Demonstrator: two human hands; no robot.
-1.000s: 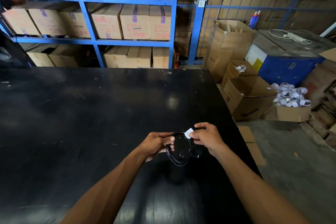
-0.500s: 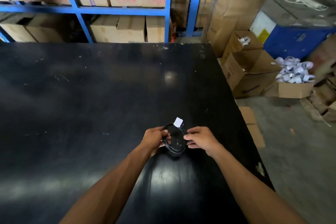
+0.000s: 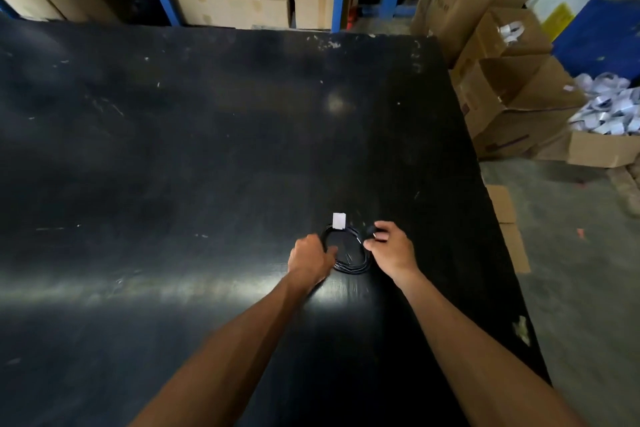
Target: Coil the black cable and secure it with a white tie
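Since half a second ago both hands have pushed farther out over the counter (image 3: 173,149), arms nearly straight, and the white tie (image 3: 338,220) now stands at the coil's far edge. The left hand (image 3: 309,259) lies knuckles up, fingers curled on the left rim of the coiled black cable (image 3: 349,265). The right hand (image 3: 391,250) pinches a small dark piece, probably the cable's plug, at the coil's right side. The coil seems to rest on the counter.
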